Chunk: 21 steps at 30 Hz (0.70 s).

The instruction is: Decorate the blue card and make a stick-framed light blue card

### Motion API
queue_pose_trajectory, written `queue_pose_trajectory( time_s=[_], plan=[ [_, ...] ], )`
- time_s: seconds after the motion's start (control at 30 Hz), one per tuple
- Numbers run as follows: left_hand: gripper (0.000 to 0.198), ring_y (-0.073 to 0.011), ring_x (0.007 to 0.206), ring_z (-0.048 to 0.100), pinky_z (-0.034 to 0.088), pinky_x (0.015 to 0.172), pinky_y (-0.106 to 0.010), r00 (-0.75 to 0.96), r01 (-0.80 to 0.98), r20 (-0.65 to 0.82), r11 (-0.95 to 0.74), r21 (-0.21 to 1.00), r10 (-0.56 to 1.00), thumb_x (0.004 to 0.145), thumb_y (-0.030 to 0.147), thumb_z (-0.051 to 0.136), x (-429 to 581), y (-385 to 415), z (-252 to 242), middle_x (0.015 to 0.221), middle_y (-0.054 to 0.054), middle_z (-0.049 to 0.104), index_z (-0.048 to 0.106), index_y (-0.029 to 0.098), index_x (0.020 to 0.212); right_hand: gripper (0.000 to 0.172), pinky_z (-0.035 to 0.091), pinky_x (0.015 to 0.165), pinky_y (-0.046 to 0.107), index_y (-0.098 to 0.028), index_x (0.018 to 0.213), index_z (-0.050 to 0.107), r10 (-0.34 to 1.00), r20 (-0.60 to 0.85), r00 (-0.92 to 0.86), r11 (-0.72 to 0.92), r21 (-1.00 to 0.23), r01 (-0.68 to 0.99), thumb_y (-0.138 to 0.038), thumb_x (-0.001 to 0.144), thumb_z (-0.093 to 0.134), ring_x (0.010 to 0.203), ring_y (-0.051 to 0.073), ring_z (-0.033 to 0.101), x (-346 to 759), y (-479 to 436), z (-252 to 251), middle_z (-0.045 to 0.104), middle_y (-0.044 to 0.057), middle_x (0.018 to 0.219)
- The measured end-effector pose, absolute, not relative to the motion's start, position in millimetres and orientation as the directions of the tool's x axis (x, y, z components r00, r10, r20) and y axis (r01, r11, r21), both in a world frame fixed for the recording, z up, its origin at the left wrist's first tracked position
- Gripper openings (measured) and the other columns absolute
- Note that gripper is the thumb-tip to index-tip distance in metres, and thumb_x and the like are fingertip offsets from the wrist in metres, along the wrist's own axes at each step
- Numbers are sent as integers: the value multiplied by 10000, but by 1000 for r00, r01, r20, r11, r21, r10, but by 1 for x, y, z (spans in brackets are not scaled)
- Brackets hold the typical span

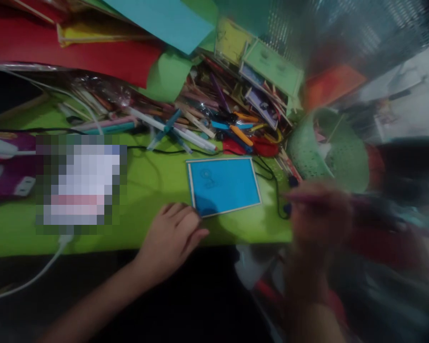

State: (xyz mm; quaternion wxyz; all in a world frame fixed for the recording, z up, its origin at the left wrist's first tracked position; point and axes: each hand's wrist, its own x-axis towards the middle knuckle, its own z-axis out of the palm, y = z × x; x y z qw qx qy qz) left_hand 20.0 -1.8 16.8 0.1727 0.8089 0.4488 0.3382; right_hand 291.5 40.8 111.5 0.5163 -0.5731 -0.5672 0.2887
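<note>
On the green tabletop lies a blue card (228, 185) edged with thin pale sticks, with a small faint line drawing near its upper left. My left hand (176, 228) rests at the table's front edge by the card's lower left corner, fingers loosely bent and thumb apart, with nothing visible in it. Off to the right of the card, my right hand (319, 219) is raised and blurred, its fingers closed round a slim reddish-purple pen (300, 196) that points left. Blur hides whether it is a pen or a pencil.
A pixelated phone-like device (84, 183) with a white cable (62, 243) lies left. Behind the card are heaped pens, sticks and scissors (241, 133). A green basket (328, 152) stands right. Coloured paper (93, 57) and stick-framed cards (273, 66) lie at the back.
</note>
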Motion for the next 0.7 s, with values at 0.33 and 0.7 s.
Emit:
queue_pose_trajectory(
  time_s=[0.33,0.7],
  plan=[
    [285,-247,1255,688,432,1112,-493,568,552,274,-607,572,776,1111,320,420,20,7,9,1390,-58,740,635,217,955,144,467,585,250,-234,815,699,1000,-4,-3,-4,-996,88,-376,805,721,636,137,630,285,134,37,679,-27,661],
    [191,-249,1220,705,470,1064,-481,586,529,233,-584,616,776,1058,248,484,16,10,11,1375,-44,750,621,231,926,147,477,575,247,-224,843,619,998,32,-45,44,-953,300,-343,879,697,640,126,631,283,123,32,650,-31,703]
  ],
)
